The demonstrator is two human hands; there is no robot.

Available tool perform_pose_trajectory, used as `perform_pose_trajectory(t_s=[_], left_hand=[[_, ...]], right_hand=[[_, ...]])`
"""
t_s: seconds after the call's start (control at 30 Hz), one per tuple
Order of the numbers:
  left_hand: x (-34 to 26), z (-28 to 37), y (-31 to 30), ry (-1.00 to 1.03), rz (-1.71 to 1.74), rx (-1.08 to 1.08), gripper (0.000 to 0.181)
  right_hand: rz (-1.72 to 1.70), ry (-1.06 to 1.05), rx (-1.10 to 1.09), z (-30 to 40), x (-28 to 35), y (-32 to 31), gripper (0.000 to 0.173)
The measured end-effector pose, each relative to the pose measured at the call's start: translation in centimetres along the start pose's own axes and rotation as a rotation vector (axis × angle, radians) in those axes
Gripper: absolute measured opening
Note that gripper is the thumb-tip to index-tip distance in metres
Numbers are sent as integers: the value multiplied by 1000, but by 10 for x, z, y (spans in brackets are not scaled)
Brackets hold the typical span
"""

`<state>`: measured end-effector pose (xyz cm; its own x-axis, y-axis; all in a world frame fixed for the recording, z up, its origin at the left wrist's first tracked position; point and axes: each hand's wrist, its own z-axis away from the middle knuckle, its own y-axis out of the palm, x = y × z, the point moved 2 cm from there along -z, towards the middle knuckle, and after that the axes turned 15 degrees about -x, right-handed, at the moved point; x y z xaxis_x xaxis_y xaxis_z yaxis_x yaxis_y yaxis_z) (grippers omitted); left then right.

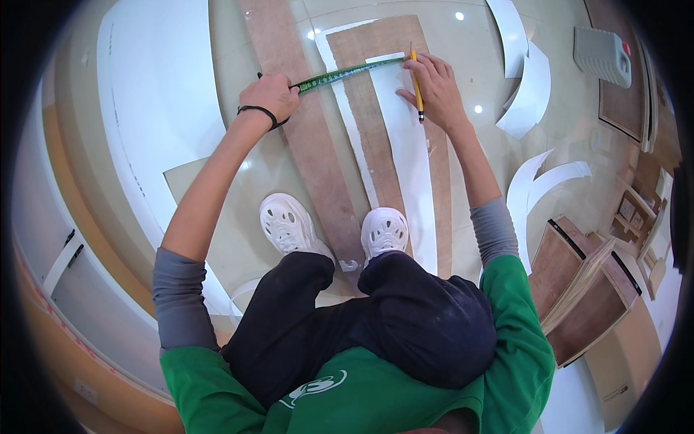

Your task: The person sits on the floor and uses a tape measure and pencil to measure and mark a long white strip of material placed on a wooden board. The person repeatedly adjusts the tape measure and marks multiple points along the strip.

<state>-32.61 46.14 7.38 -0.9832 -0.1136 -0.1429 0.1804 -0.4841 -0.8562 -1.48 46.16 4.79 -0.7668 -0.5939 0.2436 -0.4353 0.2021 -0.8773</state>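
Observation:
A green tape measure blade (347, 72) stretches across the boards in front of me. My left hand (271, 97) grips it near the case, which the hand mostly hides, above a long brown plywood strip (312, 146). At the blade's far end is my right hand (434, 89), with a yellow pencil (416, 87) held between thumb and fingers, its point away from me. Whether those fingers also pinch the tape's end is hard to see. Beneath the blade lies a white strip (415, 179) on a wider plywood board (374, 125) with a rough white edge.
A large white sheet (157, 81) lies on the left of the tiled floor. Curved white offcuts (523, 87) lie at the right, near a plastic jug (602, 57). Wooden drawer-like boxes (585, 293) stand lower right. My shoes (385, 230) are close to the boards.

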Motion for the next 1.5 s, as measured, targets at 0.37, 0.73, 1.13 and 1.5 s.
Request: perform_pose_trajectory(t_s=[0.37,0.73,1.13,1.5], left_hand=[[10,12,3,16,89,-266,29],[6,23,13,52,162,-232,32],[12,-18,26,102,241,307,37],[0,-50,0,-160,240,712,24]], right_hand=[[-179,219,-75,7,9,11,33],[-354,615,-370,-12,20,16,26],[-454,660,-250,-15,17,12,33],[-329,559,-69,-15,-4,21,36]])
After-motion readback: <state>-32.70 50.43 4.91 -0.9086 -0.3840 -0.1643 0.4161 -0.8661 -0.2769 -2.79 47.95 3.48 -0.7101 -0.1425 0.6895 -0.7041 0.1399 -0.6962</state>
